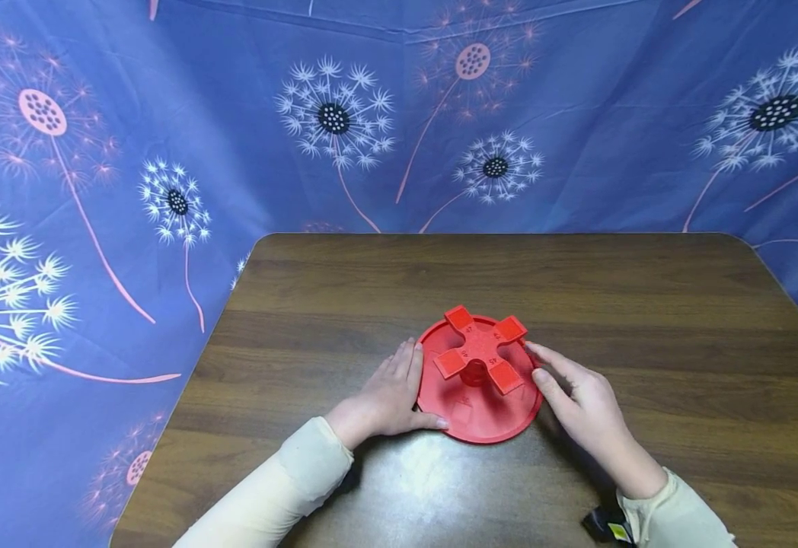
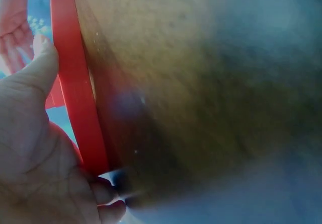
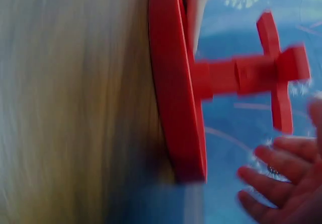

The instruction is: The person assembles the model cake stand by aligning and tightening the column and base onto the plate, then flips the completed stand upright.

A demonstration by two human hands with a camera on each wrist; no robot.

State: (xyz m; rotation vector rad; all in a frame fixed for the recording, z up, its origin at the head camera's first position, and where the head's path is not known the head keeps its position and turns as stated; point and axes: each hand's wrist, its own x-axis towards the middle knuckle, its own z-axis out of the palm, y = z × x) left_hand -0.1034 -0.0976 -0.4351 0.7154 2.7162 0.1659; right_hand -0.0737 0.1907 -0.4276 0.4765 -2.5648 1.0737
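A round red plastic tray with a raised rim (image 1: 443,399) lies on the table. From its middle rises a short red post (image 3: 216,79), topped by a four-armed red cross (image 1: 483,346) with numbers on its arms. My left hand (image 1: 391,390) rests against the tray's left side, fingers straight along the rim and thumb at its front edge. On the other side my right hand (image 1: 591,407) is beside the right rim, its fingers loosely extended. The right wrist view shows that hand's fingers spread and apart from the cross, holding nothing.
The brown wooden table (image 1: 317,297) runs back to a blue cloth (image 1: 385,190) with dandelion prints. A black device with a yellow label (image 1: 608,525) sits at the right wrist.
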